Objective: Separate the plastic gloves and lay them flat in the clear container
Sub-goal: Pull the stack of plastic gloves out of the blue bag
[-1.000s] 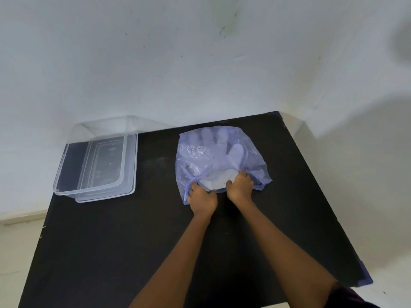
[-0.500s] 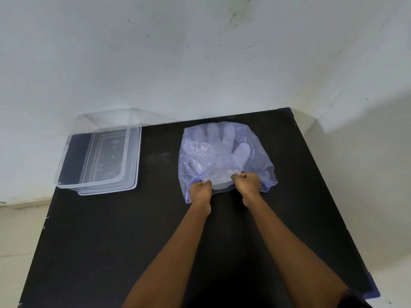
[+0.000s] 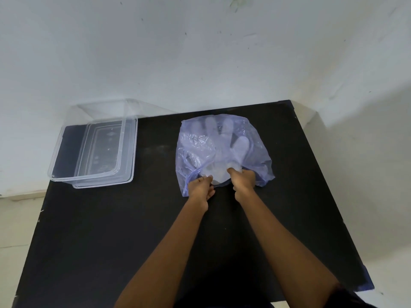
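gloves: a pale stack of gloves (image 3: pixel 224 143) lies flat inside the bag, fingers pointing to its far end, cuffs at its near mouth.
bag: thin violet bag (image 3: pixel 258 147), crumpled along its left side and spread on the counter.
left grip: the left grip (image 3: pixel 200 188) has its fingers curled on the bag's near-left rim, and seems to pinch the film there.
right grip: the right grip (image 3: pixel 243 181) is fisted at the bag's mouth, apparently round the glove cuffs.
step: probably drawing the stack out of the bag.
how: pin the bag's rim down with the left and pull the cuffs straight toward the body, low and slow. The film is likely to cling, so a jerk may drag the bag along or fan the stack.
container: clear container (image 3: pixel 93 177), open, well to the bag's left.
counter: black counter (image 3: pixel 111 230) under the bag.
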